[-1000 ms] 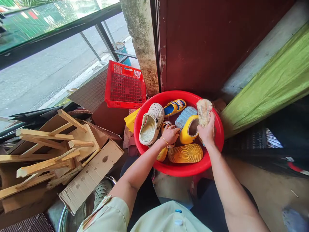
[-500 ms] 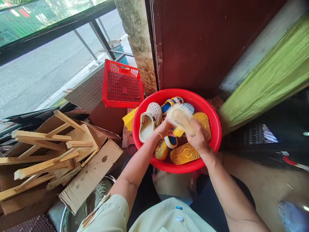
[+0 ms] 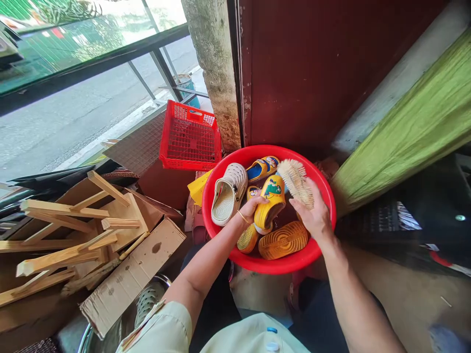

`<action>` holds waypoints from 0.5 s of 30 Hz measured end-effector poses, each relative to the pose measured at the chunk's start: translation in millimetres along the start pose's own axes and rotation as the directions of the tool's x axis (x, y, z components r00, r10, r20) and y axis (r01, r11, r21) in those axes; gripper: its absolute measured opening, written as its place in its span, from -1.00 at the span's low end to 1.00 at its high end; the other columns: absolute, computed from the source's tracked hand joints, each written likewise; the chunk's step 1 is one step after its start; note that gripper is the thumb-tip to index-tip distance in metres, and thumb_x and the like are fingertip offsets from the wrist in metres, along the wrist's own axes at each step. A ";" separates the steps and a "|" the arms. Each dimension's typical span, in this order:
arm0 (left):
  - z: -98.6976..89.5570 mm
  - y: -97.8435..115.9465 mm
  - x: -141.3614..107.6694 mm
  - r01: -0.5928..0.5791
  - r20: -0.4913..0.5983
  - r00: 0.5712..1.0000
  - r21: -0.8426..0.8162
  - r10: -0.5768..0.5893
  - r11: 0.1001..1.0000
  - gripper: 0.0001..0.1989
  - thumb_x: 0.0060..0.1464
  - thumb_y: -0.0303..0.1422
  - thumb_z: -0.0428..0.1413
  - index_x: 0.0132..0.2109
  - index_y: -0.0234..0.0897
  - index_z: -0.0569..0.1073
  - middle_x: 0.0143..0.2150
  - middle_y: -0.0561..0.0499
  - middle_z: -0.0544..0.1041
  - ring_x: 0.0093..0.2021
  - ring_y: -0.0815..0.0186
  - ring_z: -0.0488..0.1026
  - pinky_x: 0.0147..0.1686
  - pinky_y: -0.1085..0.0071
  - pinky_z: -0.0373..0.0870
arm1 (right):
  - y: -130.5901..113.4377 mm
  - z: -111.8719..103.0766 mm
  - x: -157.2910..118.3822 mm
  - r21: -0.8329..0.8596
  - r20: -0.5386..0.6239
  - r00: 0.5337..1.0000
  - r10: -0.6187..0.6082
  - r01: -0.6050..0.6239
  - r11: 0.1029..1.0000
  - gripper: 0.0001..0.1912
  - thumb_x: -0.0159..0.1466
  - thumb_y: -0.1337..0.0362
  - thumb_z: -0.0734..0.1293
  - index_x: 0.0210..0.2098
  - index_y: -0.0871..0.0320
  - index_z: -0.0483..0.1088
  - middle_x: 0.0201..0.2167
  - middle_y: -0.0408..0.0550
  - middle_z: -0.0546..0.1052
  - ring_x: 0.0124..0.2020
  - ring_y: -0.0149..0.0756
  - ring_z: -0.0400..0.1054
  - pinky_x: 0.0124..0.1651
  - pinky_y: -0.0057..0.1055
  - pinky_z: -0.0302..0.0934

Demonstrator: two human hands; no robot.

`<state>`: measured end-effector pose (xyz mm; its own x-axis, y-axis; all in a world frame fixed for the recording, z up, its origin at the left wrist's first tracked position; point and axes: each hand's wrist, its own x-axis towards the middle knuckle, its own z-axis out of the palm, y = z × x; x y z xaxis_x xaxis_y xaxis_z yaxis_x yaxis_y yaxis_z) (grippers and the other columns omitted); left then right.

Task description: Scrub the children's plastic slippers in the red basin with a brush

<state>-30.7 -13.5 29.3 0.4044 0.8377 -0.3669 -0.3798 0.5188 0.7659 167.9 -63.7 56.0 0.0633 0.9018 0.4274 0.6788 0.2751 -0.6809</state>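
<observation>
The yellow clog (image 3: 273,196) is held up over the red basin (image 3: 272,267), tilted, its heel opening towards the person and the green figure on its top in view. From left to right, the white clog (image 3: 235,177) lies at the basin's left side, opening towards the person. Next come the small sole (image 3: 246,240), near the front, and the blue-and-yellow sandal (image 3: 258,170), near the back. The big sole (image 3: 285,241) lies face up at the front, towards the right. So one piece is in hand and the others lie in the basin; how many have been brushed, or how clean any is, cannot be told.

The left hand (image 3: 253,206) reaches in from the left and is closed on the yellow clog's side, thumb over the top, the other fingers mostly hidden. Its forearm slants forward and to the right. The right hand (image 3: 317,215) grips the brush (image 3: 294,180) by its near end, the far end pointing up and to the left, just beside the clog. Whether bristles and clog touch is unclear. The right forearm slants forward and to the left, wrist over the basin's right side.
</observation>
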 end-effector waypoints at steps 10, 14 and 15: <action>-3.3 0.3 -14.9 -0.079 0.053 0.996 0.081 0.075 0.994 -0.18 -0.24 -0.36 0.18 0.29 -0.18 0.42 -0.01 -0.05 0.65 0.01 0.00 0.58 -0.01 0.16 0.54 | 21.5 15.2 16.4 -0.225 0.012 0.995 0.099 -0.094 0.970 -0.45 0.48 0.08 0.13 0.33 0.21 0.36 0.13 0.27 0.57 0.12 0.07 0.48 0.18 -0.03 0.37; -7.0 2.1 -16.7 -0.142 0.057 0.989 0.136 0.135 0.981 -0.10 -0.31 -0.35 0.20 0.32 -0.14 0.40 0.08 -0.04 0.62 0.11 -0.03 0.54 0.02 0.16 0.53 | 17.8 14.1 12.0 -0.102 -0.052 0.996 0.073 -0.078 0.992 -0.44 0.47 0.05 0.15 0.34 0.18 0.32 0.24 0.20 0.51 0.22 -0.01 0.43 0.25 -0.08 0.34; -8.1 1.8 -16.6 -0.150 0.061 0.988 0.143 0.142 0.978 -0.10 -0.30 -0.34 0.20 0.33 -0.13 0.38 0.09 -0.03 0.61 0.12 -0.04 0.53 0.03 0.16 0.53 | 16.3 15.9 9.5 -0.071 -0.041 0.998 0.046 -0.049 0.996 -0.44 0.47 0.05 0.16 0.35 0.17 0.32 0.26 0.18 0.50 0.24 -0.04 0.43 0.27 -0.11 0.33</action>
<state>-44.8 -25.2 32.5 0.3966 0.8910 -0.2210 -0.3135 0.3577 0.8796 167.9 -45.4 39.5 0.1248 0.8991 0.4195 0.7254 0.2058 -0.6569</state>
